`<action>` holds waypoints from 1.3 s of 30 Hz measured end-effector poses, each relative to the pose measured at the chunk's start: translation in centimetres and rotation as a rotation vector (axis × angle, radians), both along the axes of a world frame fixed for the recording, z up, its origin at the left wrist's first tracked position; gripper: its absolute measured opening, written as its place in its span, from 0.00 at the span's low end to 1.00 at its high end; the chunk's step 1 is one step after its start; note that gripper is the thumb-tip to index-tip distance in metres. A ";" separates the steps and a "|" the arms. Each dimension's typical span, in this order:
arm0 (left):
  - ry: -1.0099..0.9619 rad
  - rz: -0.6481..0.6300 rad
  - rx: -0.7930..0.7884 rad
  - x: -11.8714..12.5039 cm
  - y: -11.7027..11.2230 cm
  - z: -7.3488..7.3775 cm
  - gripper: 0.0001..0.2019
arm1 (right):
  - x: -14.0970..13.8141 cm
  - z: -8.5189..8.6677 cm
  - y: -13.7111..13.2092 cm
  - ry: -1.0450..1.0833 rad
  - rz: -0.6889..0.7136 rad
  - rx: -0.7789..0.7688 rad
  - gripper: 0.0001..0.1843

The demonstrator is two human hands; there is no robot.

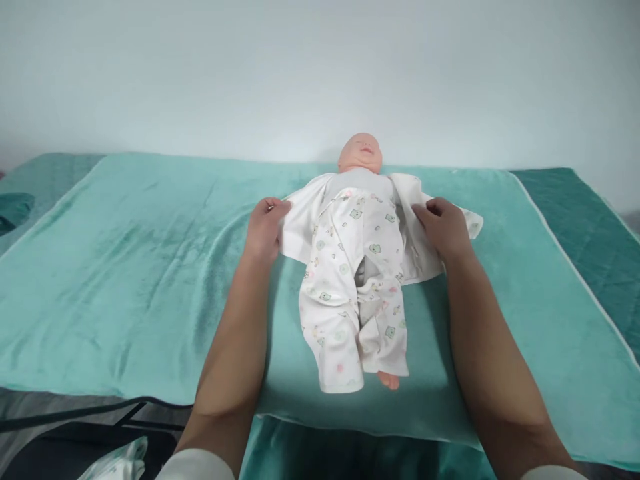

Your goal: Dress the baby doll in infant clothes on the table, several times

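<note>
A baby doll (361, 152) lies on its back, head toward the wall, in white trousers (334, 267) printed with small green and pink figures. Its white jacket (301, 223) is spread open at the front, with a plain pale layer showing on the chest. My left hand (266, 228) pinches the edge of the jacket on the left side. On the other side, my right hand (443, 225) grips the opposite front flap, and a printed sleeve sticks out beyond it. One bare foot (389, 380) shows below a trouser leg; the other foot is hidden.
A green plush sheet (125, 267) covers the bed, with a darker green cover (575, 220) at the right. A pale wall (250, 73) rises behind. At the lower left are a black chair-like object (60, 450) and a clear plastic packet (120, 461).
</note>
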State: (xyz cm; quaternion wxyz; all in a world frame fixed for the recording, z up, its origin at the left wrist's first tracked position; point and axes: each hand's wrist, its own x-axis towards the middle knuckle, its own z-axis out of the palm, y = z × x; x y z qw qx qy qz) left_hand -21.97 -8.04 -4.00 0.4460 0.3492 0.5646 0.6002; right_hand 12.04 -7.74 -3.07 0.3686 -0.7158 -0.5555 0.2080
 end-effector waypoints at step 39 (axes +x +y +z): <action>0.749 -0.343 0.351 4.6 2.2 -0.4 0.11 | -5.6 0.3 -0.1 0.287 0.445 0.223 0.09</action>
